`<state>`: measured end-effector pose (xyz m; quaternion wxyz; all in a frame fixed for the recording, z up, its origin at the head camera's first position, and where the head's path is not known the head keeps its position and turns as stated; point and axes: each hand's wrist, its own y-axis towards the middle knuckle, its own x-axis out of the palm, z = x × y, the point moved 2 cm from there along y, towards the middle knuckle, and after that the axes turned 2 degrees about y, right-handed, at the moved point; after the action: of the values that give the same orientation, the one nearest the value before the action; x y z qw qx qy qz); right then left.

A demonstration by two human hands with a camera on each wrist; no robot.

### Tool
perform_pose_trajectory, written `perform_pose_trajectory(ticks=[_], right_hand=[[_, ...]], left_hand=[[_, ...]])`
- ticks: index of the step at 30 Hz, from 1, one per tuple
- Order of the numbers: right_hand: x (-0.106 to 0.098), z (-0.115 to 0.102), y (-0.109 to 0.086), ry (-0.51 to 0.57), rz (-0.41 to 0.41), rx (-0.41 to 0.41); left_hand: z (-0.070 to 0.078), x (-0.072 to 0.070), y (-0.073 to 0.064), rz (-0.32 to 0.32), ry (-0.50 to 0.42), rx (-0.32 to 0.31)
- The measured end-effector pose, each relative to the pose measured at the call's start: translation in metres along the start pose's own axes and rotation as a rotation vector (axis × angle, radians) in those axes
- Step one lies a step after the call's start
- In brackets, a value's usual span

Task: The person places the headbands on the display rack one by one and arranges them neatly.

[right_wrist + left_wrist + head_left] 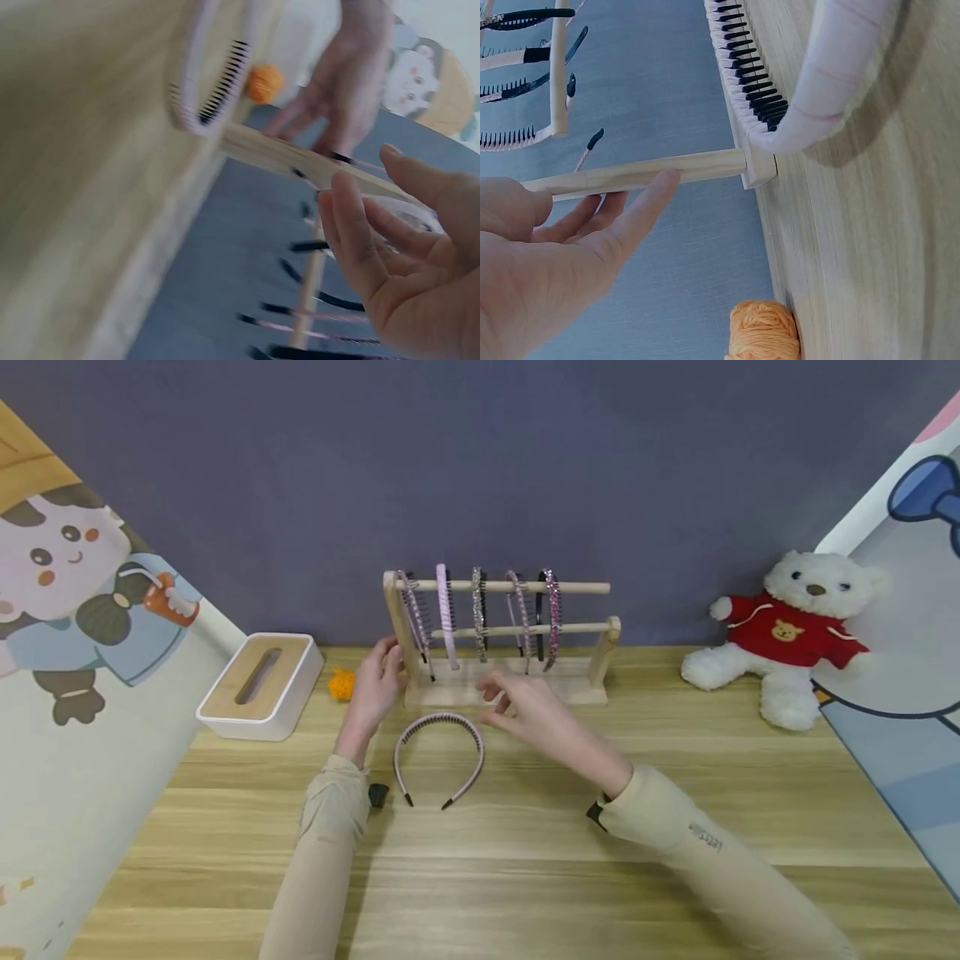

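A wooden headband rack (450, 695) stands against the back wall with several headbands (478, 610) hanging from its rails, some pink, one silvery and glittery. My left hand (378, 683) holds the rack's left post (712, 166), with the index finger lying along it and other fingers behind. A pale pink headband (440, 717) with dark inner teeth lies on the table before the rack, its tips toward me. My right hand (528, 700) hovers by the rack's base, fingers loosely bent and holding nothing. In the right wrist view, its fingertips (346, 196) partly cover the post.
Left of the rack sit a small orange yarn ball (342, 684) and a white tissue box (258, 685) with a wooden lid. At the right, a white teddy bear (787, 627) in a red sweater leans near the wall. Wood-grain tabletop (480, 885) extends toward me.
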<state>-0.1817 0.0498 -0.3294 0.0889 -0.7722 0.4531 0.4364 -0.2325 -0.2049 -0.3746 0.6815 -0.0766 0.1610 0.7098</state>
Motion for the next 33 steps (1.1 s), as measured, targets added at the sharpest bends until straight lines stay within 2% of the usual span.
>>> perform_pose_trajectory(ticks=[8, 25, 33], right_hand=[[0.033, 0.018, 0.009, 0.005, -0.115, 0.11], [0.061, 0.03, 0.02, -0.157, -0.212, 0.114], [0.069, 0.031, 0.023, -0.154, -0.236, 0.135]], left_hand=[[0.004, -0.001, 0.0, -0.005, -0.007, -0.012], [0.002, -0.001, -0.001, 0.009, 0.01, 0.006], [0.001, -0.001, 0.0, 0.002, 0.003, 0.006]])
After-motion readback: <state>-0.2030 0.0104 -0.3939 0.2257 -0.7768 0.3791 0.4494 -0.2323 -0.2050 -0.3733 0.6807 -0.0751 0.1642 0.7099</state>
